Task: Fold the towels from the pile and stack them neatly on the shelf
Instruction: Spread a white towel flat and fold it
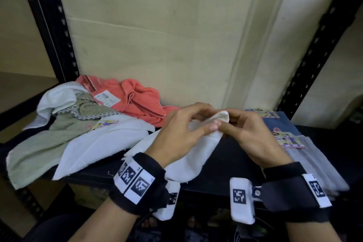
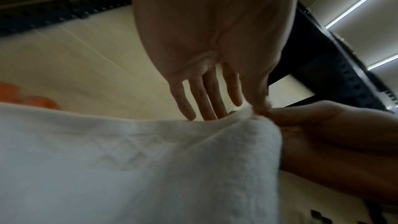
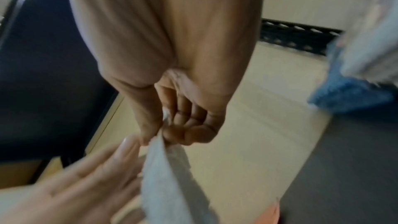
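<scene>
White terry towel (image 1: 198, 143), soft and light, draped over the shelf (image 1: 231, 155) edge, is pinched at one corner by the right hand (image 1: 253, 135) and left hand (image 1: 182, 133), likely its surest hold.

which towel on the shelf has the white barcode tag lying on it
The coral towel at the back of the pile: it bears the white barcode tag. The green towel and the folded ones carry colourful labels instead.

Dim, soft indoor light throughout; the head view bends at its edges, and both wrist views are smeared with motion blur.
</scene>
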